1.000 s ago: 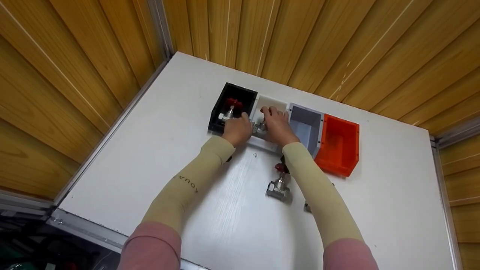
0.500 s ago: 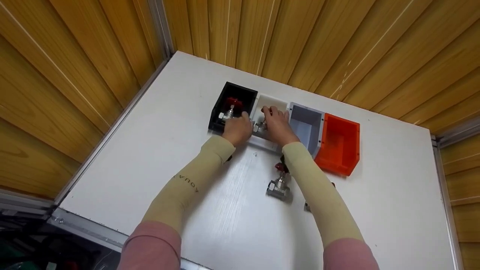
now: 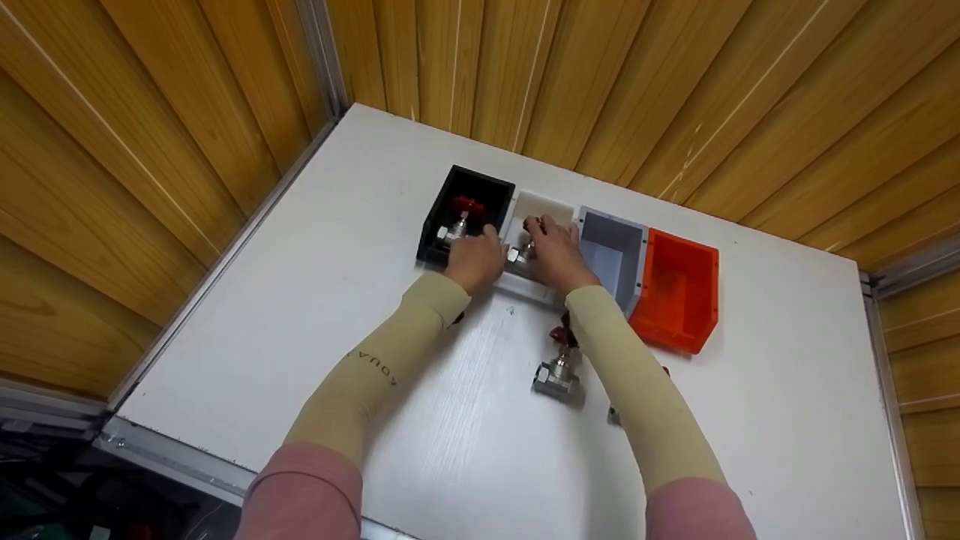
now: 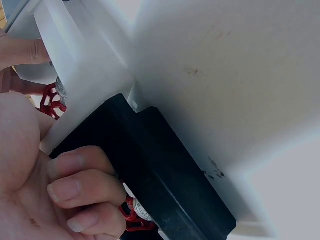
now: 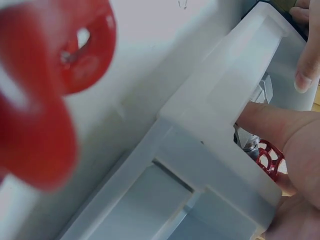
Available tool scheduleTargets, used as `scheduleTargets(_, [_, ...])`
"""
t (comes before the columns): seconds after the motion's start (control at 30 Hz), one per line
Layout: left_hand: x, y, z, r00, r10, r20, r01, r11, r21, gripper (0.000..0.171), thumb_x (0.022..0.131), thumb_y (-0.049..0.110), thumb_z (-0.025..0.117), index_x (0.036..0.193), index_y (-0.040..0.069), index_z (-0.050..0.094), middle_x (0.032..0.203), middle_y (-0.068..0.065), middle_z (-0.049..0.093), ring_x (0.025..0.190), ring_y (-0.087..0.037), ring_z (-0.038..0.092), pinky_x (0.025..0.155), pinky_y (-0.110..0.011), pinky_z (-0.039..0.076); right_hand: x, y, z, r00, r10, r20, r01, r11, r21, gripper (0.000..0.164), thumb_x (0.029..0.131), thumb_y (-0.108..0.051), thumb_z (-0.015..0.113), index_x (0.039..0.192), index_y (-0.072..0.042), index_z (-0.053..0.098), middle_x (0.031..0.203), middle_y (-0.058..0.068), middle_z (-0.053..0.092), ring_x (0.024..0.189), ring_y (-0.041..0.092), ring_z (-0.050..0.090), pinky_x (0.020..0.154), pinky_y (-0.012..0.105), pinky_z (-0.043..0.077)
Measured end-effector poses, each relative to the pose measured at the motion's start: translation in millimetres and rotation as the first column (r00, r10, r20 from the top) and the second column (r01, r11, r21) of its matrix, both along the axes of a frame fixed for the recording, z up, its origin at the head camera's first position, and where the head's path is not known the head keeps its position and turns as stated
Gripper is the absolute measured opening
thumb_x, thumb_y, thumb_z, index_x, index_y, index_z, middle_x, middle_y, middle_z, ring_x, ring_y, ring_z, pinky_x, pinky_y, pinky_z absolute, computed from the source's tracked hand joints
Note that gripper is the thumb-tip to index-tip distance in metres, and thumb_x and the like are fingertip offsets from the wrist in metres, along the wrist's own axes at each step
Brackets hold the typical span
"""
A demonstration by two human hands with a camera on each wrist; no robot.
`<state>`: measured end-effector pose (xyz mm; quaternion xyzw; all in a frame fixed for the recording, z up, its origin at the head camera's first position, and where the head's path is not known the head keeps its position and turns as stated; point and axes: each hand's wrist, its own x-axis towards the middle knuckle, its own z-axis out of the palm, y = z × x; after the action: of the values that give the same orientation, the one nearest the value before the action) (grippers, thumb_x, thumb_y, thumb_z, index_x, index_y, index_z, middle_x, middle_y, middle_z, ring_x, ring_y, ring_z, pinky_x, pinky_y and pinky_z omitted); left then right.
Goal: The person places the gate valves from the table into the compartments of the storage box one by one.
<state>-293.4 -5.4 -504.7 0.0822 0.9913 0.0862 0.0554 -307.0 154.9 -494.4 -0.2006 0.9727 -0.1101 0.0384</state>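
Note:
My right hand (image 3: 556, 251) reaches into the white bin (image 3: 546, 201) and holds a metal gate valve (image 3: 519, 255). Its fingers are at the red handwheel (image 5: 270, 159), while the thumb lies along the metal body in the right wrist view. My left hand (image 3: 475, 260) grips the side of the black bin (image 4: 150, 165), where it adjoins the white one, its fingers curled over into the black bin. Another valve (image 3: 454, 228) with a red handwheel lies inside that black bin, partly covered by the left fingers.
A grey-blue bin (image 3: 611, 217) and an orange bin (image 3: 679, 292) continue the row to the right. On the white table (image 3: 300, 300) nearer me lies a valve (image 3: 557, 377); the right forearm mostly hides another valve (image 3: 614, 414). Wood-patterned walls (image 3: 600, 82) enclose the table.
Slightly more of the red handwheel shows at the right fingertips, and the valve in the white bin has shifted a little. The left hand and the bins stay in place.

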Motion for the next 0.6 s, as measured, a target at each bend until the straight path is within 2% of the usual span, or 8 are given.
scheduleTargets(0.23, [-1.1, -1.0, 0.5, 1.000, -0.016, 0.026, 0.016, 1.000, -0.014, 0.046, 0.105, 0.039, 0.031, 0.124, 0.000, 0.042, 0.097, -0.014, 0.071, 0.087, -0.030, 0.070, 0.076, -0.043, 0.054, 0.3, 0.1, -0.2, 1.000, 0.011, -0.006, -0.011, 1.000, -0.011, 0.069, 0.085, -0.003, 0.069, 0.146, -0.011, 0.038, 0.144, 0.018, 0.042, 0.128, 0.038, 0.049, 0.114, 0.063, 0.013])
scheduleTargets(0.4, [-1.5, -0.6, -0.5, 1.000, -0.005, 0.030, 0.006, 1.000, -0.006, 0.042, 0.104, 0.040, 0.032, 0.119, 0.002, 0.043, 0.096, -0.013, 0.071, 0.086, -0.030, 0.070, 0.075, -0.043, 0.054, 0.5, -0.3, 0.0, 1.000, 0.008, 0.015, -0.008, 1.000, -0.011, 0.067, 0.087, -0.005, 0.068, 0.146, -0.012, 0.038, 0.149, 0.017, 0.040, 0.134, 0.037, 0.045, 0.114, 0.066, 0.009])
scheduleTargets(0.6, [1.5, -0.7, -1.1, 0.999, -0.023, -0.029, 0.022, 0.999, -0.025, 0.039, 0.104, 0.037, 0.034, 0.116, 0.001, 0.046, 0.091, -0.013, 0.071, 0.082, -0.029, 0.071, 0.070, -0.043, 0.055, 1.1, -1.0, 0.7, 1.000, 0.018, -0.015, -0.018, 1.000, -0.002, 0.064, 0.087, 0.000, 0.065, 0.145, -0.011, 0.040, 0.145, 0.015, 0.044, 0.128, 0.037, 0.050, 0.112, 0.068, 0.014])
